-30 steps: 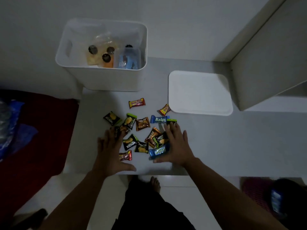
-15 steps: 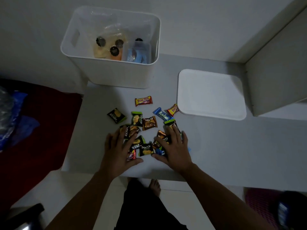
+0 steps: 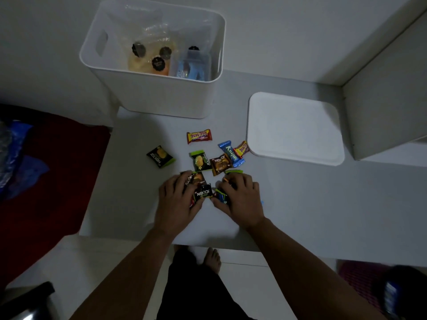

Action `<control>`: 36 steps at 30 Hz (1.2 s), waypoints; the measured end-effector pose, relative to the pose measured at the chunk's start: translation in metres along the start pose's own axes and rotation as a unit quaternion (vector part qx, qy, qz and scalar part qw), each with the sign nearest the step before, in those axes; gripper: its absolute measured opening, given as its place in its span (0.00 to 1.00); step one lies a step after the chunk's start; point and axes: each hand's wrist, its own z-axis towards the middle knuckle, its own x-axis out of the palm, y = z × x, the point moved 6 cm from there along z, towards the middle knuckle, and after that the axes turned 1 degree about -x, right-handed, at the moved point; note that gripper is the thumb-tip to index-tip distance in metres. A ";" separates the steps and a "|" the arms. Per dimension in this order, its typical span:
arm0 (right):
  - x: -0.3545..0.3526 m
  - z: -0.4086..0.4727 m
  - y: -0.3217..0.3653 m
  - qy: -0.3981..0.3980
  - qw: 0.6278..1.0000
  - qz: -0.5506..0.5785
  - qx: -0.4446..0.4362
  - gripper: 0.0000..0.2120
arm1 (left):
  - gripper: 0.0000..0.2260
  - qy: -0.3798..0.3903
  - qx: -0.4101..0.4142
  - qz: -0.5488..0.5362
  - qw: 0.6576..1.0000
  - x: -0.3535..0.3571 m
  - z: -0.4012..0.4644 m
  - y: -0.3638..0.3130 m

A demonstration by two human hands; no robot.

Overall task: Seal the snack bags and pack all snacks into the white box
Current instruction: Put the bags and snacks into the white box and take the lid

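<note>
The white box point(image 3: 161, 100) stands at the back of the table, with clear sealed snack bags point(image 3: 150, 63) inside it. Small snack packets lie scattered in front of it: a red-yellow one point(image 3: 199, 136), a black Nextar one point(image 3: 160, 156), a green one point(image 3: 200, 160), a brown one point(image 3: 220, 163) and a blue one point(image 3: 231, 153). My left hand point(image 3: 178, 199) and my right hand point(image 3: 241, 199) curl round a small pile of packets point(image 3: 203, 192) squeezed between them, with thumbs pointing inward. Some packets are hidden under my fingers.
The box's flat white lid point(image 3: 293, 128) lies to the right, and a small packet point(image 3: 241, 148) touches its left edge. A white cabinet side point(image 3: 388, 100) rises at far right. Red cloth point(image 3: 46, 169) lies left of the table. The table's front edge is just behind my wrists.
Both hands have slid toward each other and bunched the near packets into a tight pile; their fingers went from flat to curled. The view has shifted closer.
</note>
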 end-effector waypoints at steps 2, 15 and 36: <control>0.003 0.003 -0.004 -0.010 1.000 0.007 -0.003 0.20 | 0.16 -0.012 -0.004 0.000 1.000 0.001 0.002 0.000; -0.003 0.021 -0.003 0.011 0.997 0.081 -0.015 0.19 | 0.18 -0.008 0.029 -0.054 0.998 0.002 0.019 -0.010; -0.036 0.012 -0.009 0.043 0.986 0.143 0.073 0.16 | 0.14 0.007 -0.018 -0.129 0.991 -0.042 0.020 -0.035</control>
